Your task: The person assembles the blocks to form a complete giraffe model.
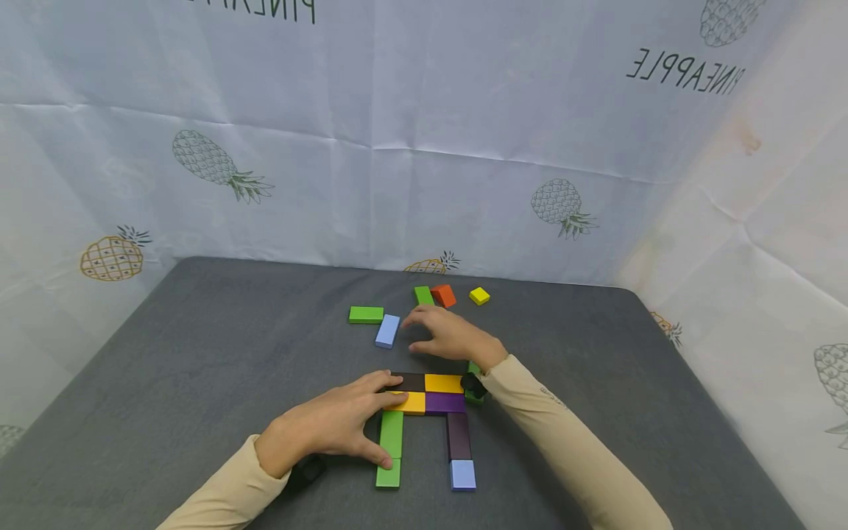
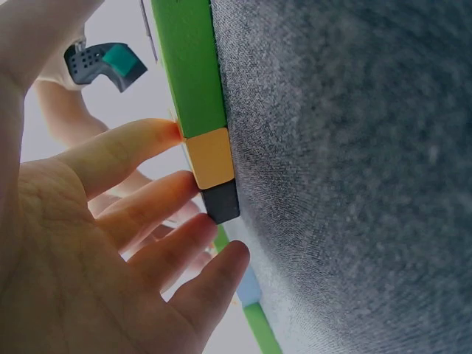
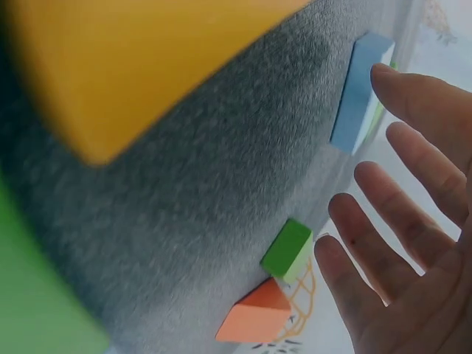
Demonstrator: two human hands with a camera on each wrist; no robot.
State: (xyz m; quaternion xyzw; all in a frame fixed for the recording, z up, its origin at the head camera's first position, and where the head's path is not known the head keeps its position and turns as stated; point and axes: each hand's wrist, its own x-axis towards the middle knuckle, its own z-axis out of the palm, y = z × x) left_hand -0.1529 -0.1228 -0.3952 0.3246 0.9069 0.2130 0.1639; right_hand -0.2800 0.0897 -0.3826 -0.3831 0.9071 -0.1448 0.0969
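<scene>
My left hand [image 1: 331,423] rests with spread fingers at the left side of a flat block figure. Its fingertips touch the black block [image 1: 412,382] and a yellow block [image 1: 416,403], and its thumb lies by the green blocks [image 1: 391,433] of the left leg. A second yellow block [image 1: 443,383], a purple block [image 1: 445,403], a dark purple block [image 1: 458,436] and a light blue block [image 1: 463,475] continue the figure. Over the table beyond it, my right hand [image 1: 453,337] reaches with loose fingers, holding nothing, just right of a loose light blue block [image 1: 387,331].
Loose blocks lie toward the back: a green one [image 1: 366,315], another green one [image 1: 423,295], an orange one [image 1: 444,295] and a yellow one [image 1: 480,296]. A green block [image 1: 474,366] at the figure's right is partly covered by my right wrist. Pineapple-print cloth hangs behind the grey table [image 1: 232,353].
</scene>
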